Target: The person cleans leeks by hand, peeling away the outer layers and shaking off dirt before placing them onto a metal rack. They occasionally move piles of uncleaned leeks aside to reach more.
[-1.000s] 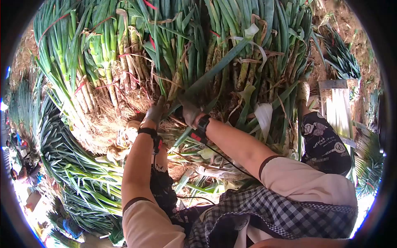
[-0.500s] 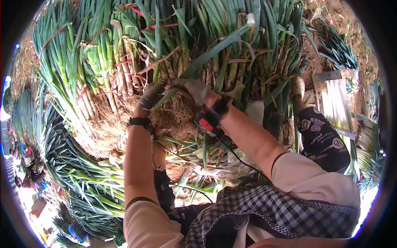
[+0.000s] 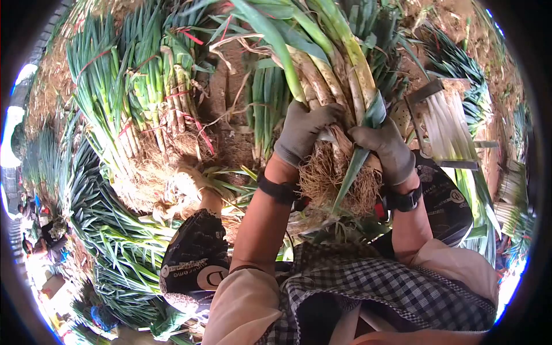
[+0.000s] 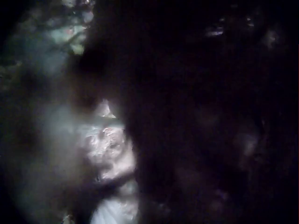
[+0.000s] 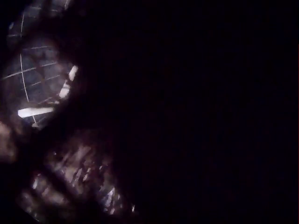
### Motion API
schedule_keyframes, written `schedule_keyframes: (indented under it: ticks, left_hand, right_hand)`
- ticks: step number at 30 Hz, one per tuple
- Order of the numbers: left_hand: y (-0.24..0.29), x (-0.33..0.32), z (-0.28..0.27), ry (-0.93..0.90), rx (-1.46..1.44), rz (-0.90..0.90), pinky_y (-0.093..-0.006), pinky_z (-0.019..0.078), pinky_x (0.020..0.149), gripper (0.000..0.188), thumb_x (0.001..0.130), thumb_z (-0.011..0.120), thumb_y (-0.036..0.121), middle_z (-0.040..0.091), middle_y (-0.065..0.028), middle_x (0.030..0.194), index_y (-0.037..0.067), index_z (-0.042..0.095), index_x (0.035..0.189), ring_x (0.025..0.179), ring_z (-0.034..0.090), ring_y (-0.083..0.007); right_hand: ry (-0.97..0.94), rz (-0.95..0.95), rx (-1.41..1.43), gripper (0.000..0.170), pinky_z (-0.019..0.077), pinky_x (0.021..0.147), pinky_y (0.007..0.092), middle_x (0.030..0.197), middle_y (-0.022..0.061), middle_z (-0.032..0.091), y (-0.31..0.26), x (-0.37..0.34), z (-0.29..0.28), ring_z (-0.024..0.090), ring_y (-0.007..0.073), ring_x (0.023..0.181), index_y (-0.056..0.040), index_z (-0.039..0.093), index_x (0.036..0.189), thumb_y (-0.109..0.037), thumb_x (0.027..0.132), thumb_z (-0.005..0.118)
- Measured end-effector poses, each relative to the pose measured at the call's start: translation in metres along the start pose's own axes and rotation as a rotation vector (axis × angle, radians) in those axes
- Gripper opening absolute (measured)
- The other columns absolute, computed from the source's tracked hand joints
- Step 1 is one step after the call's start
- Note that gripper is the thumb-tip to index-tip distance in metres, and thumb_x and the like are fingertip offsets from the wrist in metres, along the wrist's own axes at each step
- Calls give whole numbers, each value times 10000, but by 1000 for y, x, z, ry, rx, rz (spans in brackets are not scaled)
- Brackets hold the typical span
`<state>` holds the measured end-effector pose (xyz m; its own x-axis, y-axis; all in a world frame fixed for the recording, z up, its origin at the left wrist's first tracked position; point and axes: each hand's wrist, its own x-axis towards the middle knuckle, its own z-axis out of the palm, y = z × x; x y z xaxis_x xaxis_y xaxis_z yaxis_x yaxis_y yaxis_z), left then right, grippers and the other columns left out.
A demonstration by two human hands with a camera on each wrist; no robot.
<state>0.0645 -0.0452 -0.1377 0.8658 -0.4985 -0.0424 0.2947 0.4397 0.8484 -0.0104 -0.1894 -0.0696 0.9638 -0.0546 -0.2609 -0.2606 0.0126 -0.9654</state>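
Green leaves spread away from me at the far end of the bunch of onions [image 3: 330, 72], which I hold before my body with its roots [image 3: 328, 175] pointing back toward me. My left grip [image 3: 305, 132], in a greyish glove, is clenched round the left side of the bunch, just above the roots. My right grip [image 3: 390, 148], gloved likewise, grasps the right side of the bunch at about the same level. A folded green leaf [image 3: 352, 175] passes by my right grip and hangs over the roots of the bunch.

To the left of the bunch, well apart from it, stand tied bundles [image 3: 123, 86] with red ties [image 3: 191, 37] round them and tangled roots beneath. Bare brown soil [image 3: 226, 95] shows between those bundles and the bunch. Farther left and lower than the bunch, more dark green stalks [image 3: 86, 184] lie in a long heap. To the right of the bunch, pale stems [image 3: 448, 129] lie within a frame [image 3: 424, 92]. Below the bunch, nearest me, come my checked apron [image 3: 368, 282] and my dark printed trousers [image 3: 192, 261]. Both wrist views are too dark and blurred to show me either grip clearly.
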Motion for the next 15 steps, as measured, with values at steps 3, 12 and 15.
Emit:
schedule_keyframes:
  ticks: [3, 12, 15]
  left_hand:
    - [-31, 28, 8, -15, 115, -107, -279, 501, 675, 139, 790, 587, 80, 650, -77, 878, -29, 628, 866, 745, 621, -145]
    - [-170, -11, -31, 173, 585, -328, -310, 487, 737, 439, 810, 611, 206, 638, -103, 960, -3, 513, 1183, 866, 613, -200]
    - [-187, -29, -37, 157, 699, -315, -328, 475, 783, 582, 797, 641, 282, 633, -128, 1013, 0, 463, 1274, 959, 613, -235]
  right_hand:
    - [34, -29, 51, 207, 448, 770, 249, 858, 6, 610, 42, 11, -44, 552, 97, 812, 11, 633, 948, -121, 789, 646]
    - [9, 213, -382, 422, 439, 800, 318, 995, 50, 627, 158, 65, -95, 546, 178, 851, -49, 604, 1066, -398, 829, 629]
    - [-107, 55, -458, 524, 419, 875, 334, 1139, 110, 581, 224, 81, -116, 532, 223, 996, -56, 581, 1129, -467, 807, 623]
